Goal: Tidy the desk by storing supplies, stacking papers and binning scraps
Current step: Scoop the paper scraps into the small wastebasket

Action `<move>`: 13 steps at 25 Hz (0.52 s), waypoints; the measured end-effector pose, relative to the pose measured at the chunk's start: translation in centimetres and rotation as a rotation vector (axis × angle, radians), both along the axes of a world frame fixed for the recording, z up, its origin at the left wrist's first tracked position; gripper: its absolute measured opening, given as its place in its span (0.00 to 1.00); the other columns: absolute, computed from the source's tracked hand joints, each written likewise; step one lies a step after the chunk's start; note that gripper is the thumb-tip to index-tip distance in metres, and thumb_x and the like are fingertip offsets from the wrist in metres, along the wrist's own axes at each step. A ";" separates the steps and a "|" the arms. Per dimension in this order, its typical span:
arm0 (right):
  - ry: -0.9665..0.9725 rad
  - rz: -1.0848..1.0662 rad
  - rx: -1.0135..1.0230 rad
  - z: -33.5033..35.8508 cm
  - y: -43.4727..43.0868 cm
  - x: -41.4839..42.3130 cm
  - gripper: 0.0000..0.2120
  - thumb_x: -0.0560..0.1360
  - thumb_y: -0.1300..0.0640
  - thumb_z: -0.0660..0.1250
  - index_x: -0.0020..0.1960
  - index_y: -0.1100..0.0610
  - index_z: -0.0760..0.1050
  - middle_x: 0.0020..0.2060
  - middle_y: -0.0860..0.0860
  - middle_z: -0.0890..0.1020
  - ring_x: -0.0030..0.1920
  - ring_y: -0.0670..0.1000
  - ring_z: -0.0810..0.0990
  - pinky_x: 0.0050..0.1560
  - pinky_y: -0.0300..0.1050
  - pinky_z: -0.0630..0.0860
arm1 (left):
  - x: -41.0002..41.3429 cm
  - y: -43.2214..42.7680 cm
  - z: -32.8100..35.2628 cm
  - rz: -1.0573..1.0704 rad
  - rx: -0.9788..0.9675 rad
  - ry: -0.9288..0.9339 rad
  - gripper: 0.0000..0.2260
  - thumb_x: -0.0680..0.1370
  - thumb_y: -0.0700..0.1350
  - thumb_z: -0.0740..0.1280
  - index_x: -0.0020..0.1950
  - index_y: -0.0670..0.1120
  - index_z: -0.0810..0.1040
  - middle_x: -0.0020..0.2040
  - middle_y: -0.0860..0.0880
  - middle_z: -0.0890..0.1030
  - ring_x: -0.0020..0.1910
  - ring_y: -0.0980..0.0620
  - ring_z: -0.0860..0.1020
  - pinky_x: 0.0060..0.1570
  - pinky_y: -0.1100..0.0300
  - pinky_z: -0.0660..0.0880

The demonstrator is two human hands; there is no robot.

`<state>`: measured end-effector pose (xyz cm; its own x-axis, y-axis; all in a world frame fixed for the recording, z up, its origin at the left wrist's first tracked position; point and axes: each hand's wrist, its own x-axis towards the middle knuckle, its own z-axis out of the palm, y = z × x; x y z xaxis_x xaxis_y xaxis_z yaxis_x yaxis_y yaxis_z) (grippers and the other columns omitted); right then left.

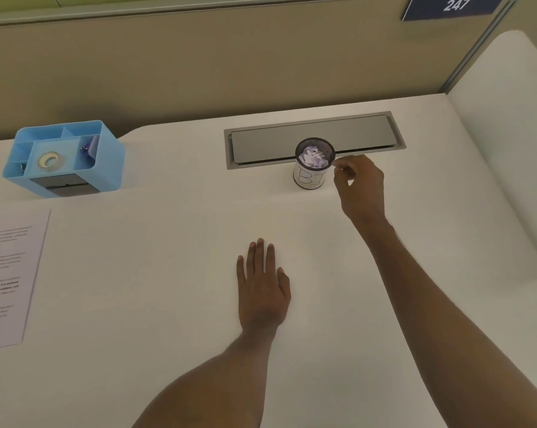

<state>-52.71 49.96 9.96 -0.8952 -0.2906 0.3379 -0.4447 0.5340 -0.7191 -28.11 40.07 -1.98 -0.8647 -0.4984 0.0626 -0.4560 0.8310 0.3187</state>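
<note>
Resting flat on desk (168,273): L hand (262,291), fingers straight. R hand (361,186) beside bin (310,177) w/ scraps (315,157), fingers curled; can't tell if pinching anything. At left: organizer (106,159), papers (7,273).

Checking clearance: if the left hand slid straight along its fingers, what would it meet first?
Probably the grey cable hatch, just left of the mesh bin; bare desk before it.

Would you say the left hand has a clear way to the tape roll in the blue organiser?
Probably yes: only bare desk lies between the left hand and the blue organiser, whose tape roll sits uncovered.
</note>
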 end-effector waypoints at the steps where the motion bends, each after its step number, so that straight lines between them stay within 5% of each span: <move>1: -0.037 0.011 0.017 -1.3 1.3 1.6 0.08 0.77 0.63 0.66 0.53 0.59 0.82 0.46 0.52 0.83 0.42 0.51 0.81 0.49 0.48 0.80 | 0.0 0.0 0.1 0.001 0.001 0.002 0.25 0.86 0.49 0.55 0.84 0.44 0.65 0.86 0.44 0.61 0.86 0.45 0.57 0.84 0.41 0.54; 3: -0.133 0.008 0.071 -3.5 4.0 5.1 0.08 0.78 0.61 0.67 0.55 0.57 0.82 0.47 0.52 0.83 0.44 0.51 0.82 0.50 0.53 0.80 | 0.0 0.0 0.1 -0.002 0.005 0.001 0.25 0.86 0.49 0.55 0.84 0.44 0.64 0.86 0.44 0.61 0.86 0.46 0.57 0.84 0.41 0.54; 5: -0.238 -0.045 0.190 -5.5 6.6 9.1 0.13 0.81 0.55 0.66 0.64 0.56 0.79 0.58 0.51 0.82 0.57 0.50 0.80 0.60 0.54 0.78 | 0.0 0.0 0.1 0.002 0.005 0.005 0.25 0.86 0.48 0.56 0.84 0.43 0.65 0.86 0.44 0.61 0.86 0.46 0.56 0.84 0.41 0.54; 8: -0.306 -0.099 0.486 -7.7 8.9 16.4 0.29 0.83 0.45 0.58 0.79 0.59 0.62 0.78 0.54 0.64 0.79 0.52 0.60 0.78 0.50 0.60 | -0.1 0.0 -0.1 0.008 -0.002 0.018 0.25 0.86 0.48 0.56 0.83 0.43 0.65 0.85 0.44 0.62 0.86 0.45 0.57 0.84 0.41 0.54; 10: -0.304 -0.100 0.673 -8.7 8.8 21.1 0.37 0.83 0.39 0.52 0.82 0.62 0.49 0.82 0.56 0.50 0.82 0.54 0.46 0.81 0.53 0.49 | 0.0 0.1 -0.1 0.011 -0.004 0.008 0.25 0.87 0.49 0.56 0.84 0.43 0.64 0.86 0.44 0.61 0.86 0.46 0.56 0.85 0.41 0.53; 13: -0.332 -0.154 0.788 -9.4 7.0 24.8 0.41 0.81 0.34 0.46 0.81 0.62 0.39 0.82 0.57 0.42 0.81 0.55 0.39 0.81 0.59 0.46 | 0.0 0.1 0.1 0.013 -0.007 -0.011 0.26 0.87 0.50 0.56 0.84 0.44 0.63 0.86 0.45 0.60 0.87 0.47 0.55 0.85 0.42 0.53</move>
<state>-27.87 57.00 0.60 -0.9604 -0.1975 -0.1964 -0.1595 0.9680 -0.1938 -28.14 40.16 -1.92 -0.8587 -0.5093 0.0561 -0.4704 0.8270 0.3079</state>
